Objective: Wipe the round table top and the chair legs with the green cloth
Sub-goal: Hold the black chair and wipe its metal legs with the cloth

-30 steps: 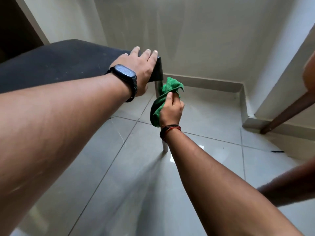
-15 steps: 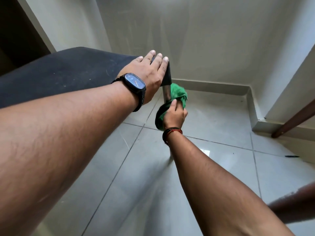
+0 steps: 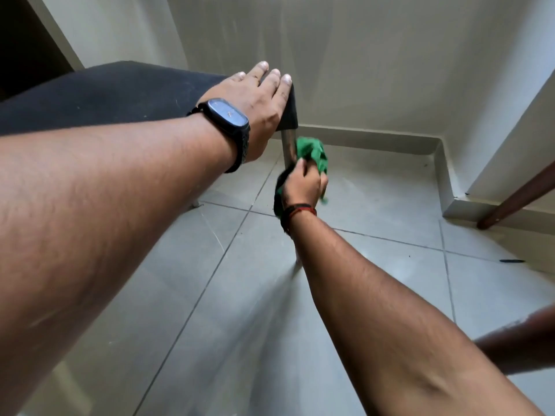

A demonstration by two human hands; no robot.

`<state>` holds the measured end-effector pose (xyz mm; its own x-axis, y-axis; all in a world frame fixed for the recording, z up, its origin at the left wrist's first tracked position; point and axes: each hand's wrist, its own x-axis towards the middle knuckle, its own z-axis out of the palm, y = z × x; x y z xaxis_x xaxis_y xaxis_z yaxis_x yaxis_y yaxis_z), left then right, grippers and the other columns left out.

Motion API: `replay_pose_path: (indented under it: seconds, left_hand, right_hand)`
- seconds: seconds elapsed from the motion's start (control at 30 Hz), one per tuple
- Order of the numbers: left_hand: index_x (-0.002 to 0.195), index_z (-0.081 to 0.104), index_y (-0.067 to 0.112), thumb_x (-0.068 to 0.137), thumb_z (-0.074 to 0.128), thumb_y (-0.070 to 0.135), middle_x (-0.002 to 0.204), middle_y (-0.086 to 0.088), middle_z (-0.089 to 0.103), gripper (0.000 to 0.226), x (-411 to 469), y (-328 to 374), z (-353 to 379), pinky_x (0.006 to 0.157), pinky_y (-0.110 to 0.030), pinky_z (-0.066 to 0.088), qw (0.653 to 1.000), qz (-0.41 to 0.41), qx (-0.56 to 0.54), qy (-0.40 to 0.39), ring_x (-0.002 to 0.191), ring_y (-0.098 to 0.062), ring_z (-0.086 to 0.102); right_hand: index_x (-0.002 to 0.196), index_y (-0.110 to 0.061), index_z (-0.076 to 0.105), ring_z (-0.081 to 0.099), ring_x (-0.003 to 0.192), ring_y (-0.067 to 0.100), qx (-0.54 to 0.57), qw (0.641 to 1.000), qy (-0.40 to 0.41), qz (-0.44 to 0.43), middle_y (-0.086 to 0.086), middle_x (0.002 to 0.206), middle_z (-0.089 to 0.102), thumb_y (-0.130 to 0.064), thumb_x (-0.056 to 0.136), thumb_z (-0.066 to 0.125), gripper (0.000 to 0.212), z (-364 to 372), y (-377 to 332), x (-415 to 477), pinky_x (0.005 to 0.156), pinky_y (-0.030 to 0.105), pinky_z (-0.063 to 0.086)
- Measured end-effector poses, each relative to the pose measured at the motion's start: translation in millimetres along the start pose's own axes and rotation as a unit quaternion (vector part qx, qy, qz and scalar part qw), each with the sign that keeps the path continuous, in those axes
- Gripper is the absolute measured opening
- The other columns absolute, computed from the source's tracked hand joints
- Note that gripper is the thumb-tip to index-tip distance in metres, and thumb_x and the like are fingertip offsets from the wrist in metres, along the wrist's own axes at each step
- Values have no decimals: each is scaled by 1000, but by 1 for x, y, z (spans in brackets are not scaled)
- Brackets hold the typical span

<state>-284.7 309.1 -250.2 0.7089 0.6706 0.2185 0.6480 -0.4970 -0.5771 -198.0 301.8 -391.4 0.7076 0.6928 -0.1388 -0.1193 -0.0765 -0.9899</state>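
A dark padded chair seat (image 3: 105,97) fills the upper left. My left hand (image 3: 255,106), with a black watch on the wrist, lies flat on the seat's near corner, fingers spread. Below that corner runs a shiny metal chair leg (image 3: 289,147) down to the floor. My right hand (image 3: 303,183) grips the green cloth (image 3: 312,154), which is wrapped around the leg's middle part. The leg's foot (image 3: 298,259) shows beside my right forearm. The round table top is out of view.
Grey floor tiles (image 3: 375,205) spread below, meeting a skirting board (image 3: 375,139) and pale walls at a corner. A brown wooden leg (image 3: 510,202) slants in at the right. A small dark pen-like item (image 3: 512,261) lies on the floor. Another chair leg foot (image 3: 195,203) shows under my left arm.
My right hand has slid the green cloth a little down the metal leg, baring its top part. My left hand stays on the seat corner. The camera view shifted slightly.
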Motion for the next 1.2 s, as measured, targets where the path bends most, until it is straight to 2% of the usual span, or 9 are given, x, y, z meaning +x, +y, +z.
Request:
replay_pose_path:
  seconds: [0.1, 0.3, 0.5, 0.6, 0.7, 0.8, 0.9, 1.07, 1.2]
  left_hand:
    - [150, 7, -1, 87, 38, 12, 157, -22, 19, 71, 0, -1, -1, 118, -49, 25, 1000, -2, 0, -6, 147, -37, 14]
    - [150, 7, -1, 88, 36, 12, 157, -22, 19, 69, 0, -2, 4, 118, -49, 24, 1000, 1, 11, 10, 146, -38, 15]
    - [150, 8, -2, 88, 37, 13, 156, -24, 21, 70, 1, -4, 5, 117, -50, 25, 1000, -3, 20, 8, 146, -39, 16]
    - [150, 8, -1, 88, 34, 11, 157, -23, 20, 68, 1, -4, 6, 117, -50, 25, 1000, 0, 12, 18, 146, -38, 16]
    - [150, 7, -1, 88, 34, 11, 157, -23, 20, 68, 1, -4, 7, 117, -50, 24, 1000, -1, 14, 16, 146, -38, 16]
    - [150, 8, -2, 88, 37, 12, 156, -24, 21, 69, 1, -4, 8, 117, -51, 25, 1000, 1, 24, 18, 146, -39, 17]
    - [149, 9, -2, 87, 38, 13, 155, -24, 22, 70, 2, -5, 9, 116, -52, 26, 1000, 0, 24, 20, 145, -39, 18]
    - [149, 8, -2, 88, 37, 12, 156, -24, 22, 69, 1, -6, 9, 117, -51, 26, 1000, 1, 23, 21, 146, -39, 18]
    - [149, 9, -2, 87, 40, 13, 156, -24, 21, 71, 1, -5, 8, 117, -51, 25, 1000, 1, 26, 7, 145, -39, 17]
  right_hand:
    - [123, -25, 55, 44, 126, 32, -13, 997, 15, -71, 13, 144, 37, -36, 94, 40, 34, 6, -1, -3, 104, 33, 32]
    - [127, -20, 50, 37, 132, 34, -20, 999, -34, -11, 20, 138, 40, -40, 96, 30, 42, -1, 28, 0, 112, 35, 26]
    - [128, -26, 48, 27, 138, 34, -103, 979, -15, -178, 20, 145, 32, -38, 93, 37, 39, 8, 8, 5, 115, 40, 25]
    - [121, -21, 48, 37, 130, 39, -132, 981, -41, -136, 22, 133, 40, -45, 90, 33, 42, 0, 37, 3, 109, 47, 34]
    - [123, -15, 46, 26, 139, 37, -123, 987, -65, -84, 21, 144, 32, -38, 94, 35, 38, -5, 48, -2, 114, 43, 26]
    - [129, -17, 47, 22, 141, 36, -84, 985, -34, -143, 24, 151, 23, -34, 95, 37, 39, 6, 18, -3, 117, 43, 21]
    - [129, -19, 49, 38, 129, 36, -62, 980, -21, -189, 21, 142, 34, -33, 93, 37, 39, 13, 4, 3, 110, 39, 32]
    - [119, -17, 53, 46, 122, 37, -68, 994, -48, -66, 18, 137, 40, -37, 95, 35, 36, 1, 33, 0, 104, 35, 36]
    - [127, -17, 52, 37, 132, 32, -35, 991, -21, -127, 21, 145, 33, -30, 95, 39, 36, 13, 2, 0, 108, 27, 28]
